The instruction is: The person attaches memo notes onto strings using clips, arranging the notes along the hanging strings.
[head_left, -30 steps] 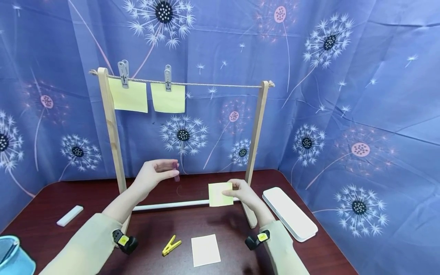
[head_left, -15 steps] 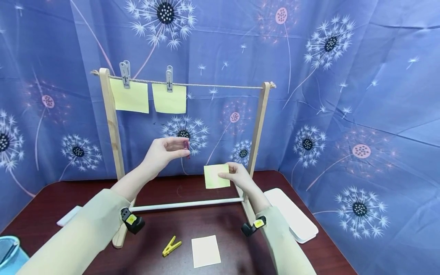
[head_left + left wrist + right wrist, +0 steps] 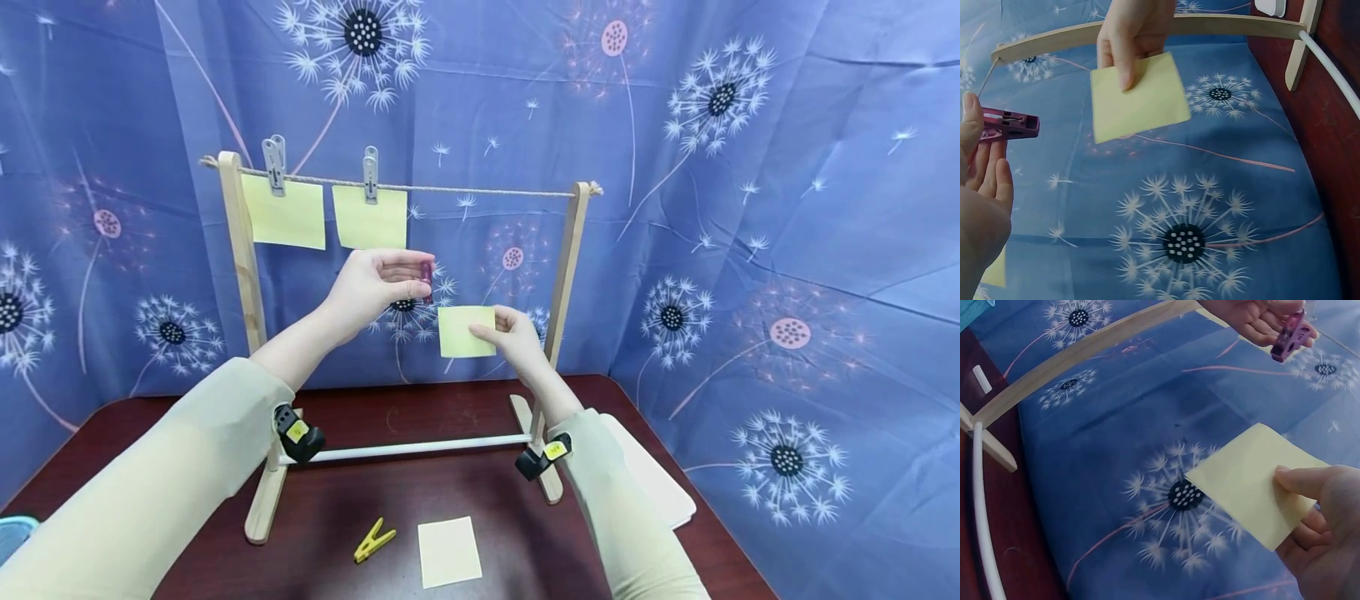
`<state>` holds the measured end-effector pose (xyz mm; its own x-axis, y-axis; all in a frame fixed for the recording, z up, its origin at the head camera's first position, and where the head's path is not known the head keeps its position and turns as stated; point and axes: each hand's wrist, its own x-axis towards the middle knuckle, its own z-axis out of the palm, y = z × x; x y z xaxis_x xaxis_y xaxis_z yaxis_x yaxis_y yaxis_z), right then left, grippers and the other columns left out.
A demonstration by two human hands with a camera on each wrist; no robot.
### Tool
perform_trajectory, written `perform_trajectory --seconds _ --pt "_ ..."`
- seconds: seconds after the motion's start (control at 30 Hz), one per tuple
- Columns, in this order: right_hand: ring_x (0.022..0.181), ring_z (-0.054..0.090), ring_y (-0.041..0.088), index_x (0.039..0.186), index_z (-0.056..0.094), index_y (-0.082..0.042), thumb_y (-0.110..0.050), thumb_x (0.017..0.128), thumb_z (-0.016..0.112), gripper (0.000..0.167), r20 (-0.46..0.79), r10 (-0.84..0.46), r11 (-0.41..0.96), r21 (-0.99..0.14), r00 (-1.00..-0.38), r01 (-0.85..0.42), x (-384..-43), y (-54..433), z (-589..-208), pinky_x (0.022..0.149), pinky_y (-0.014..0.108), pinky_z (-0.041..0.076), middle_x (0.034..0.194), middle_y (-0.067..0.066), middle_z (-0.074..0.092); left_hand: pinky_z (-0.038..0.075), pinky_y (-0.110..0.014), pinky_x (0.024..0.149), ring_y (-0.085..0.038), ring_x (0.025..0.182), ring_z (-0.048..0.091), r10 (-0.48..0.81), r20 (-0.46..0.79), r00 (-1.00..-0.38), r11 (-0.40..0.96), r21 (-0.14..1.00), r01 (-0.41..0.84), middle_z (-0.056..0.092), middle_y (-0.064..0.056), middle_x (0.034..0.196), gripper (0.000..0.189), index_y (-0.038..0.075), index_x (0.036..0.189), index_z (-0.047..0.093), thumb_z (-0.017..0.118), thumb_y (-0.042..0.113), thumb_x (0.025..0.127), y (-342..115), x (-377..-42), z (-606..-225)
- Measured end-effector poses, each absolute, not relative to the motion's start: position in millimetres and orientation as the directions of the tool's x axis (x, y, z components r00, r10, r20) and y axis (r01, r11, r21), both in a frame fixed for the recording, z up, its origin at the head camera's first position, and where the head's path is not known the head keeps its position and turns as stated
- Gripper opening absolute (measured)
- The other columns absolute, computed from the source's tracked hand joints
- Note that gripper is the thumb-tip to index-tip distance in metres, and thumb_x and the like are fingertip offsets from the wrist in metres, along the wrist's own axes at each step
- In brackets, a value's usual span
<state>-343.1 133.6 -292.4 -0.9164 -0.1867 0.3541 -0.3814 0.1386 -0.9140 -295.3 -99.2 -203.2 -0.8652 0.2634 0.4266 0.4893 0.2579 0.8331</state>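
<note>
My left hand [image 3: 375, 287] pinches a purple clothespin [image 3: 427, 282] between thumb and fingers, below the rope [image 3: 480, 191]. In the left wrist view the clothespin [image 3: 1013, 124] points away from the fingertips. To the right and slightly lower, my right hand [image 3: 517, 337] holds a yellow sticky note [image 3: 459, 332] by its right side, thumb on the front. The right wrist view shows that note [image 3: 1254, 481] apart from the clothespin [image 3: 1291, 336]. On the rope's left half hang two yellow notes [image 3: 285, 212] [image 3: 371, 218], each under a grey clothespin [image 3: 274, 165] [image 3: 371, 175].
A wooden frame with a right post [image 3: 566, 275] and a white lower bar [image 3: 420, 448] stands on the dark red table [image 3: 337, 517]. Near the front lie a yellow clothespin [image 3: 373, 542] and a pale square note [image 3: 448, 552]. A white case [image 3: 660, 483] is partly behind the right sleeve.
Both hands have risen toward the rope, the left with the purple clothespin and the right with the yellow note. The left hand has also shifted right, nearer the note.
</note>
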Motion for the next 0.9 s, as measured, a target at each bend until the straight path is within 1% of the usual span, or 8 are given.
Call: perform_trajectory --seconds 0.1,0.17,0.27,0.37,0.53,0.67,0.83,0.9 --pt "0.075 0.066 0.001 0.117 0.061 0.012 -0.003 0.090 0.067 0.031 0.389 -0.161 0.130 -0.903 -0.907 -0.410 -346.8 128.0 -279.7 0.073 0.020 0.055 0.108 0.027 0.069 0.052 -0.019 0.088 -0.016 0.111 0.067 0.260 0.450 -0.854 0.274 0.814 0.512 0.068 -0.015 0.123 0.043 0.005 0.129 0.063 0.073 0.013 0.088 -96.4 -293.0 -192.8" --pt "0.075 0.066 0.000 0.118 0.061 0.012 -0.002 0.090 0.067 0.032 0.409 -0.147 0.122 -0.896 -0.901 -0.427 -349.0 124.5 -271.7 0.073 0.020 0.056 0.110 0.029 0.068 0.052 -0.020 0.089 -0.014 0.109 0.067 0.253 0.474 -0.844 0.263 0.805 0.531 0.068 -0.015 0.122 0.043 0.004 0.129 0.063 0.074 0.012 0.088 -95.1 -292.1 -184.9" --pt "0.075 0.066 0.001 0.120 0.060 0.012 -0.001 0.090 0.067 0.034 0.431 -0.128 0.091 -0.892 -0.893 -0.443 -350.1 119.8 -260.1 0.075 0.022 0.057 0.111 0.029 0.068 0.052 -0.020 0.089 -0.008 0.103 0.068 0.238 0.511 -0.826 0.238 0.794 0.559 0.068 -0.015 0.121 0.043 0.002 0.127 0.064 0.074 0.009 0.086 -93.3 -291.4 -170.3" --pt "0.075 0.066 0.001 0.120 0.060 0.012 -0.001 0.090 0.066 0.034 0.455 -0.106 0.062 -0.884 -0.884 -0.463 -352.0 115.7 -249.0 0.076 0.023 0.057 0.112 0.029 0.068 0.053 -0.019 0.088 -0.005 0.099 0.068 0.224 0.550 -0.804 0.232 0.771 0.592 0.069 -0.015 0.120 0.042 0.001 0.126 0.065 0.075 0.006 0.085 -92.0 -291.7 -154.2" --pt "0.077 0.066 0.001 0.122 0.059 0.011 -0.001 0.091 0.066 0.035 0.490 -0.073 0.020 -0.870 -0.869 -0.492 -356.0 107.9 -231.7 0.076 0.023 0.057 0.116 0.031 0.065 0.052 -0.019 0.088 -0.004 0.097 0.069 0.229 0.602 -0.765 0.251 0.723 0.644 0.068 -0.016 0.121 0.042 0.000 0.124 0.066 0.076 0.004 0.083 -89.5 -291.5 -128.2" --pt "0.078 0.066 0.002 0.122 0.059 0.012 -0.001 0.090 0.066 0.035 0.520 -0.049 -0.016 -0.854 -0.853 -0.520 -357.8 102.4 -217.5 0.076 0.021 0.056 0.116 0.032 0.064 0.052 -0.020 0.090 -0.005 0.098 0.069 0.233 0.618 -0.751 0.255 0.706 0.660 0.067 -0.016 0.123 0.043 -0.001 0.124 0.065 0.076 0.004 0.083 -85.7 -291.3 -109.2" --pt "0.077 0.066 0.003 0.119 0.061 0.012 -0.002 0.090 0.067 0.033 0.557 -0.031 -0.031 -0.831 -0.830 -0.556 -357.6 97.6 -204.2 0.073 0.019 0.055 0.110 0.028 0.068 0.052 -0.022 0.091 -0.005 0.096 0.069 0.227 0.641 -0.733 0.274 0.681 0.679 0.067 -0.017 0.122 0.042 -0.002 0.124 0.065 0.075 0.005 0.084 -80.8 -291.5 -91.8" --pt "0.078 0.066 0.003 0.118 0.061 0.011 -0.003 0.090 0.068 0.033 0.565 -0.029 -0.021 -0.825 -0.825 -0.564 -356.4 96.0 -200.6 0.073 0.019 0.055 0.108 0.027 0.069 0.052 -0.022 0.091 -0.005 0.096 0.069 0.216 0.642 -0.736 0.273 0.684 0.676 0.068 -0.017 0.122 0.042 -0.001 0.123 0.065 0.076 0.005 0.083 -79.3 -292.0 -87.2"
